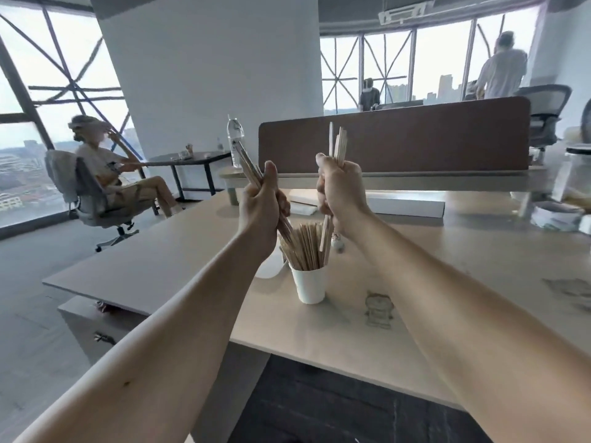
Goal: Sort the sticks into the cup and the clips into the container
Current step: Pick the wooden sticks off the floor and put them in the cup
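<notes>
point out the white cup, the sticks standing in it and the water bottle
white cup (309,286): head view, middle of its front wall
sticks in the cup (303,247): head view, the bundle just above the rim
water bottle (235,132): head view, its clear body below the cap

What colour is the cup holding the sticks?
The cup is plain white, clearest in the head view.

Left forearm and right forearm were bare to the frame's bottom edge. Left hand and right hand were bare too. Small dark spot showed on the left one, lower left.
</notes>
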`<state>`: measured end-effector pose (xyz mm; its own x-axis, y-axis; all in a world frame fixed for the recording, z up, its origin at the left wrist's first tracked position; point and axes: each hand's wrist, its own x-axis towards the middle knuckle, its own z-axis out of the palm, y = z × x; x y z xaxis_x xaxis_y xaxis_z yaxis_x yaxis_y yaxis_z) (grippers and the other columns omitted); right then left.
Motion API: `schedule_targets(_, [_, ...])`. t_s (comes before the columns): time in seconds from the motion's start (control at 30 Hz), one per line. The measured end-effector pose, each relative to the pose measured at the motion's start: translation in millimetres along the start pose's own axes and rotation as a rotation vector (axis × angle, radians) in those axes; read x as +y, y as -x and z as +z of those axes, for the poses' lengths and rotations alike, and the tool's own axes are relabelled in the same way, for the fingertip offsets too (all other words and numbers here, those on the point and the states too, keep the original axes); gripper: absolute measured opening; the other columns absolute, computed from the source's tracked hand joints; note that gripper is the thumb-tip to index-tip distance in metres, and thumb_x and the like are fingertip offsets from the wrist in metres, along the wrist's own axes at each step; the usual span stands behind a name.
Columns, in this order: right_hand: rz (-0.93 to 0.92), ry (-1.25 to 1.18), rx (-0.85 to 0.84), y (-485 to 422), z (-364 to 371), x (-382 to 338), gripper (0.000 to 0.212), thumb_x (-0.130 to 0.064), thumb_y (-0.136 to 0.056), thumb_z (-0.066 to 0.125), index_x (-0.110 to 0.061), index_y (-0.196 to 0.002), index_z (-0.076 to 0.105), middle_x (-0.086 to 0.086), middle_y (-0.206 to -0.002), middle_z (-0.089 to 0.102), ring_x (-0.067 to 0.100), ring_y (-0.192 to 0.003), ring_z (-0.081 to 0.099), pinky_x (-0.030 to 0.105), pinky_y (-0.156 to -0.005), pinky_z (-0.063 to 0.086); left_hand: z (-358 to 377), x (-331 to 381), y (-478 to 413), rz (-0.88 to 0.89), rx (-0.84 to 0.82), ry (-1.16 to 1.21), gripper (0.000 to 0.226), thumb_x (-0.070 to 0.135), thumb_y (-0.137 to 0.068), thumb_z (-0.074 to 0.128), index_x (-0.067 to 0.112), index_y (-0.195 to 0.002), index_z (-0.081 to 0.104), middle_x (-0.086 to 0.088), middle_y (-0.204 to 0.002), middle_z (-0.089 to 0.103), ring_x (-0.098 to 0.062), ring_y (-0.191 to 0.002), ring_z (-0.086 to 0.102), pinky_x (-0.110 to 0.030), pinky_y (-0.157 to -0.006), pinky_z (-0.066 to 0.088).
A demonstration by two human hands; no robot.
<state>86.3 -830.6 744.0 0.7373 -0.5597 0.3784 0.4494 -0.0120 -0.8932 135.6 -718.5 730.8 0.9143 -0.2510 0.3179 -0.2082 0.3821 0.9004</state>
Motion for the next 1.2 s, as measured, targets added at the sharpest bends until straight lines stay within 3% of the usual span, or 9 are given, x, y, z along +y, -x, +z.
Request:
schedule_targets(0.27, [-0.048, -0.056, 0.074, -17, -1, 22, 0.048, -0.023, -0.100, 0.048, -0.016, -0.054, 0.037, -0.001, -0.044, 0.033, 0.016, -0.035, 0.029, 0.020, -0.037, 0.025, 16, -17, -20, 0.012, -0.048, -0.086, 0.050, 0.045, -0.099, 0.050, 0.017, -0.058, 0.042, 0.001, -0.045, 0.042, -0.016, -0.046, 0.040, -0.033, -0.055, 0.034])
schedule_targets(0.4, [-0.102, 0.012, 0.052, -19, 0, 39, 0.043, -0.023, -0.098, 0.047, -0.003, -0.060, 0.043, 0.010, -0.051, 0.031, 0.019, -0.040, 0.029, 0.027, -0.042, 0.025, 10, -29, -26, 0.033, -0.064, -0.256, 0.056, 0.052, -0.098, 0.045, 0.015, -0.056, 0.042, -0.001, -0.047, 0.046, -0.016, -0.047, 0.044, -0.030, -0.053, 0.037])
schedule_targets(0.57, [-0.120, 0.082, 0.055, -20, 2, 56, 0.044, -0.030, -0.098, 0.046, -0.011, -0.058, 0.041, 0.008, -0.050, 0.036, 0.021, -0.045, 0.034, 0.033, -0.048, 0.029, 5, -39, -28, 0.038, -0.053, -0.369, 0.058, 0.053, -0.099, 0.043, 0.013, -0.056, 0.047, -0.002, -0.050, 0.052, -0.017, -0.051, 0.047, -0.024, -0.047, 0.039])
schedule_targets(0.7, [-0.118, 0.126, 0.050, -18, 0, 64, 0.044, -0.030, -0.099, 0.044, -0.012, -0.059, 0.041, 0.002, -0.047, 0.036, 0.020, -0.045, 0.036, 0.034, -0.051, 0.032, 5, -45, -25, 0.040, -0.031, -0.508, 0.057, 0.053, -0.099, 0.041, 0.008, -0.069, 0.057, 0.002, -0.056, 0.057, -0.006, -0.047, 0.047, -0.016, -0.042, 0.036])
schedule_targets(0.93, [-0.125, 0.228, 0.056, -22, 2, 68, 0.046, -0.030, -0.099, 0.043, -0.017, -0.056, 0.037, 0.004, -0.049, 0.037, 0.019, -0.045, 0.036, 0.036, -0.052, 0.032, -4, -55, -25, 0.039, -0.011, -0.545, 0.049, 0.051, -0.098, 0.045, 0.017, -0.064, 0.049, 0.006, -0.057, 0.042, -0.009, -0.052, 0.039, -0.025, -0.051, 0.032])
schedule_targets(1.07, [-0.142, 0.296, 0.029, -24, 4, 69, 0.046, -0.034, -0.097, 0.043, -0.017, -0.054, 0.039, 0.007, -0.051, 0.041, 0.020, -0.049, 0.040, 0.038, -0.053, 0.035, -7, -60, -23, 0.022, -0.026, -0.544, 0.045, 0.047, -0.099, 0.048, 0.016, -0.067, 0.056, 0.004, -0.065, 0.053, -0.009, -0.059, 0.047, -0.025, -0.057, 0.038])
schedule_targets(1.2, [-0.178, 0.376, 0.015, -27, 3, 67, 0.048, -0.030, -0.100, 0.042, -0.008, -0.057, 0.047, 0.006, -0.048, 0.046, 0.019, -0.045, 0.046, 0.034, -0.053, 0.039, -7, -60, -23, 0.000, -0.036, -0.465, 0.048, 0.046, -0.098, 0.050, 0.004, -0.088, 0.069, -0.005, -0.077, 0.062, -0.016, -0.071, 0.057, -0.030, -0.067, 0.045])
